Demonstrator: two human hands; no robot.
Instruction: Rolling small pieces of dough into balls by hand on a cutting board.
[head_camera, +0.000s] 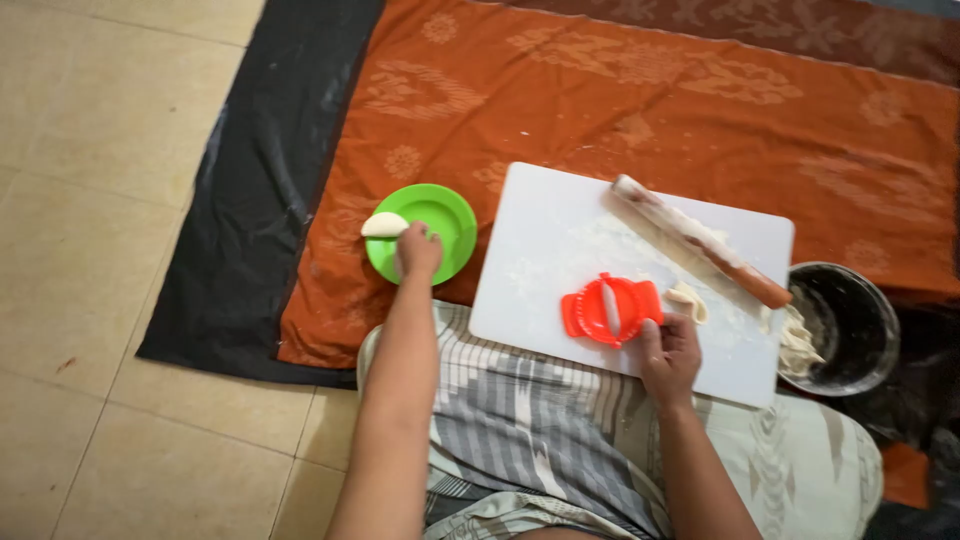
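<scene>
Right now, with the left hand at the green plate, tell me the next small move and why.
Probably let go of the folded dumpling so it rests on the green plate. The left hand holds it at the plate's left rim, partly overhanging, while the right hand steadies the closed red dumpling press on the white board. Nudging it inward first seems safer.

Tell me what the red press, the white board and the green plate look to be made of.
Red press: likely moulded plastic, uniformly bright colour, ridged rim. White board: probably plastic, smooth matte face, rounded corners, dusted with flour. Green plate: plastic by its look, saturated colour, slight sheen. None is certain from this distance.
</scene>
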